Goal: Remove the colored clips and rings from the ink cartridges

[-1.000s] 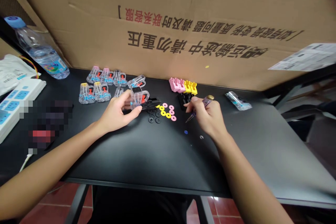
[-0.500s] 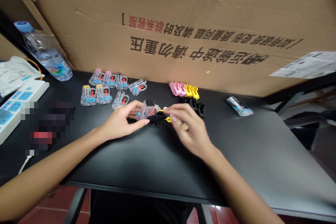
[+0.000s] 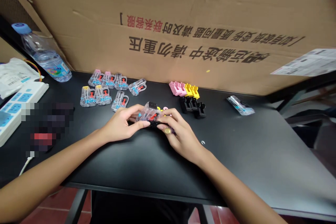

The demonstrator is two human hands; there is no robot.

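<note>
Notably, L hand (image 3: 120, 124) and R hand (image 3: 181, 133) close narrow on clear plastic housing (image 3: 149, 112); slick shell may slip if grip eases, scattering adjacent washers (image 3: 165, 109).

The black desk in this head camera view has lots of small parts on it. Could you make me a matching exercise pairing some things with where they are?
Things:
1. Clear plastic housing with a red part
2. Pink plastic pieces
3. Black plastic pieces
4. Water bottle with a blue cap

Places:
A. Just left of the yellow plastic pieces
B. At the far left of the desk, by the cardboard
C. Between the left hand and the right hand
D. Just in front of the yellow plastic pieces

Pairs: 1-C, 2-A, 3-D, 4-B
</note>
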